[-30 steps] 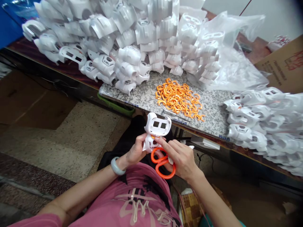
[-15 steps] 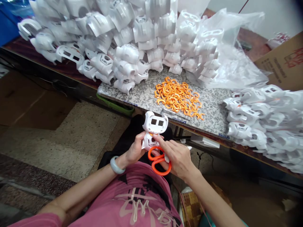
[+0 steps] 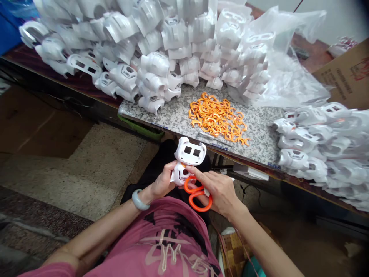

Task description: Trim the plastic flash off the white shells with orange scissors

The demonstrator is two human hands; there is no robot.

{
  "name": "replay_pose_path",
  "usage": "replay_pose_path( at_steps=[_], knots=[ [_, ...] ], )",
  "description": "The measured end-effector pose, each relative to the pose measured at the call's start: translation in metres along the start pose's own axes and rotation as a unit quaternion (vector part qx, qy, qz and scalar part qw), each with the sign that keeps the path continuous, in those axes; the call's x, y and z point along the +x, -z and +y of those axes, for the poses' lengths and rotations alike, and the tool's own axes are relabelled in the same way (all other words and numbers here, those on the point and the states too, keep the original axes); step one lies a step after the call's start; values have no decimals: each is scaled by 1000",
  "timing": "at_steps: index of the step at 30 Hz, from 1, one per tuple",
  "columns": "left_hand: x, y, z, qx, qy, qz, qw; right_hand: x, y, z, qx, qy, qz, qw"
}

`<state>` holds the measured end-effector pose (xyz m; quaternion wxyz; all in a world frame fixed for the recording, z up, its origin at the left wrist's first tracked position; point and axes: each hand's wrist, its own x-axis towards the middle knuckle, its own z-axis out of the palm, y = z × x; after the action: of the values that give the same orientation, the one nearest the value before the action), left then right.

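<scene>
A white plastic housing with two square openings is held upright over my lap, a small orange piece showing at its narrow middle. My left hand grips its lower left side. My right hand has its index finger pressed on the housing near the orange piece, and its other fingers are wrapped round scissors with orange handles; the blades are hidden. Beyond the housing, a heap of small orange curved pieces lies on the speckled slab.
Stacked white housings cover the back and left of the table. More housings are piled at the right, near a cardboard box and clear plastic bag. A metal tool lies by the slab's front edge.
The scissors and my right hand have shifted slightly right. The housing has tilted a little, with its top moving right. Both hands keep their holds.
</scene>
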<state>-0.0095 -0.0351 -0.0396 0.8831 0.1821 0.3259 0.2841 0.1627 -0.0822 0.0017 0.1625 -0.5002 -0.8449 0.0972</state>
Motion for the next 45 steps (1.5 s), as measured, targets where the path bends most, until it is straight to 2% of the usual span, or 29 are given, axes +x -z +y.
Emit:
replay_pose_path(
  at_steps=[3, 8, 12, 16, 21, 28, 32, 35, 38, 41, 45],
  knots=[
    [-1, 0, 1, -4, 22, -30, 999, -3, 2, 3, -3, 4, -6, 1000],
    [-2, 3, 5, -5, 20, -54, 998, -4, 6, 2, -16, 14, -27, 999],
    [-3, 2, 4, -5, 58, -67, 996, -3, 7, 1, -21, 19, -30, 999],
    [-2, 0, 3, -5, 71, -39, 997, -4, 8, 3, -23, 20, -38, 999],
    [-1, 0, 4, 4, 120, -24, 992, -7, 7, 4, -65, -8, -64, 996],
    [0, 0, 5, 21, 100, -23, 994, -10, 4, 2, -43, -4, -118, 992],
    [2, 3, 2, 21, 115, -19, 993, -7, 6, 5, -91, -49, -146, 984],
    [1, 3, 3, 28, 118, -17, 992, -7, 7, 9, -69, -52, -133, 987],
    [-1, 2, 4, 31, 97, -16, 995, -11, 7, 13, 13, -21, -92, 995],
    [-1, 3, 3, 17, 60, -43, 997, -16, 7, 15, 66, -22, -47, 996],
    [2, 4, 0, 24, 16, -76, 997, -18, 8, 13, 64, -21, -29, 997]
  ],
)
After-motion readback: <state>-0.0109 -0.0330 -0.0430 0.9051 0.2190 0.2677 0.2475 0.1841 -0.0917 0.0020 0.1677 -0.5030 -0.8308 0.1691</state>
